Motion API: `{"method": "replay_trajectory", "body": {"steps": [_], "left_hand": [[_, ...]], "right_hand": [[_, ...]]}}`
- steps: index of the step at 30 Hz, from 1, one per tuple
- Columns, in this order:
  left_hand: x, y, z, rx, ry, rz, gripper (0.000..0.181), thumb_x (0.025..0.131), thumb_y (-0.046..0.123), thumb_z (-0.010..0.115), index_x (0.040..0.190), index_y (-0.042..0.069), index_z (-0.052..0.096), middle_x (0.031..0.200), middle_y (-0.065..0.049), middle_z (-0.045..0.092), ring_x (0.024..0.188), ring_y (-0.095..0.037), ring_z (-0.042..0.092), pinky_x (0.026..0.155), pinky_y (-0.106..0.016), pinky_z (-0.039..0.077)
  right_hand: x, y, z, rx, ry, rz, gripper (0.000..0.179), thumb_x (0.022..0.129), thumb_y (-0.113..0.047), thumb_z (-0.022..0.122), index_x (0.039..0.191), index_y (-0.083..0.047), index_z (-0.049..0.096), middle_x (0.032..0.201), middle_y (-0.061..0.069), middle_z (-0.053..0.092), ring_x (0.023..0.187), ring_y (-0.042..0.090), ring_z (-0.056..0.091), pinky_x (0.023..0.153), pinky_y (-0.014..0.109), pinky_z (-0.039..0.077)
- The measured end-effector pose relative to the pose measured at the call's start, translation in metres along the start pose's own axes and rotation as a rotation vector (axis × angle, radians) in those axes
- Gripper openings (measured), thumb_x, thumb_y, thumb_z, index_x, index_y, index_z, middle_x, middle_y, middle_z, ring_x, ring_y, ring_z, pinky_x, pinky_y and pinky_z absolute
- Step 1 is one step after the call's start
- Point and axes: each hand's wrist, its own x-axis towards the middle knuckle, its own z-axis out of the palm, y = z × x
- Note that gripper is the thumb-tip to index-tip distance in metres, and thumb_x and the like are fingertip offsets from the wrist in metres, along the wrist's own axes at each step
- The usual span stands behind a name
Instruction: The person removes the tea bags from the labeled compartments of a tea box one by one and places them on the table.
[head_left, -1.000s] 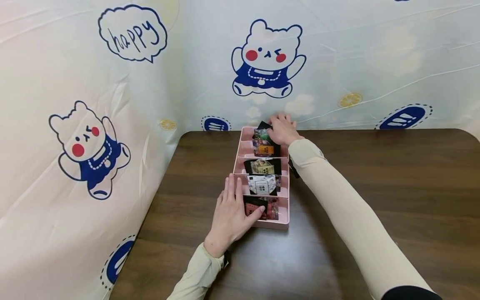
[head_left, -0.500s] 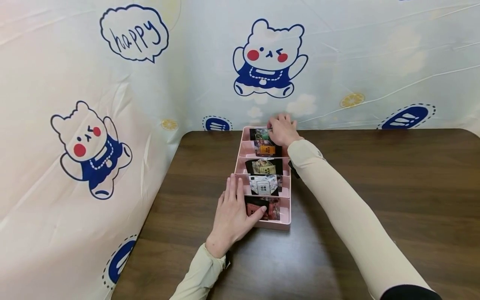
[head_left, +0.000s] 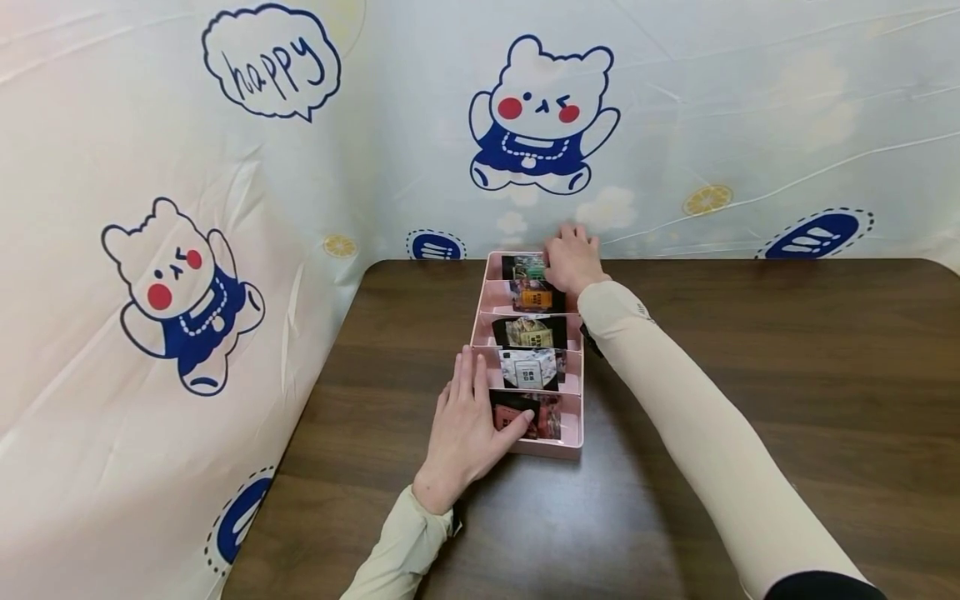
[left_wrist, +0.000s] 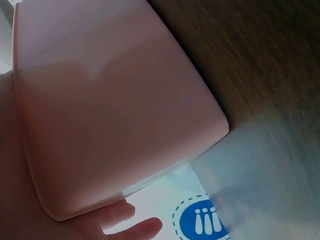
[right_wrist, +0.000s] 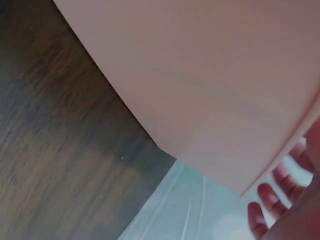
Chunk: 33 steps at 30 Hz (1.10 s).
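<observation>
A long pink box (head_left: 546,450) with a row of compartments stands on the table, small printed packets in each. My left hand (head_left: 459,437) rests along its near left side, fingers straight, thumb reaching over a red-and-black packet (head_left: 549,417). At the far right corner, my right hand (head_left: 574,260) lies over the rim beside a green-and-black packet (head_left: 522,267); in the right wrist view its fingertips (right_wrist: 270,194) bend loosely past the box wall, with no packet seen in them. Between the hands are a white packet (head_left: 528,370), a yellowish one (head_left: 534,333) and an orange-labelled one (head_left: 536,297).
The dark wooden table (head_left: 735,375) reaches back to a pale curtain (head_left: 420,108) printed with cartoon bears, which hangs right behind the box's far end. The curtain also closes off the left side.
The dark packet that stuck up by my right hand now lies lower in the far compartment. My right hand has shifted slightly right, off that packet; the left hand stays put.
</observation>
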Motion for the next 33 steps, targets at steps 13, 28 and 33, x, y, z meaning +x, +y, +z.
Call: {"method": "replay_trajectory", "body": {"steps": [13,28,33], "left_hand": [[0.001,0.0,-0.001,-0.015,0.011,-0.011,0.101,0.085,0.071,0.047,0.154,0.003,0.019,0.163,-0.014,0.008,0.15,-0.03,0.013,0.109,-0.056,0.035],[0.001,0.001,0.0,-0.018,-0.006,-0.014,0.1,0.085,0.072,0.046,0.154,0.004,0.018,0.164,-0.013,0.006,0.151,-0.029,0.012,0.109,-0.057,0.034],[0.001,0.001,-0.001,0.002,-0.029,-0.013,0.1,0.086,0.073,0.044,0.154,0.005,0.019,0.164,-0.014,0.005,0.151,-0.03,0.011,0.109,-0.057,0.034]], "right_hand": [[-0.007,0.008,-0.004,-0.07,0.061,0.063,0.021,0.093,-0.031,0.064,0.091,-0.01,0.067,0.11,0.013,0.061,0.106,0.034,0.045,0.092,0.05,0.035],[-0.005,0.008,0.008,0.206,0.075,-0.03,0.022,0.092,-0.031,0.065,0.081,-0.014,0.058,0.085,0.005,0.062,0.091,0.028,0.05,0.085,0.046,0.026],[-0.008,0.009,0.009,0.311,0.078,-0.112,0.018,0.093,-0.028,0.064,0.084,-0.013,0.059,0.085,0.004,0.066,0.086,0.024,0.053,0.091,0.046,0.026]]}}
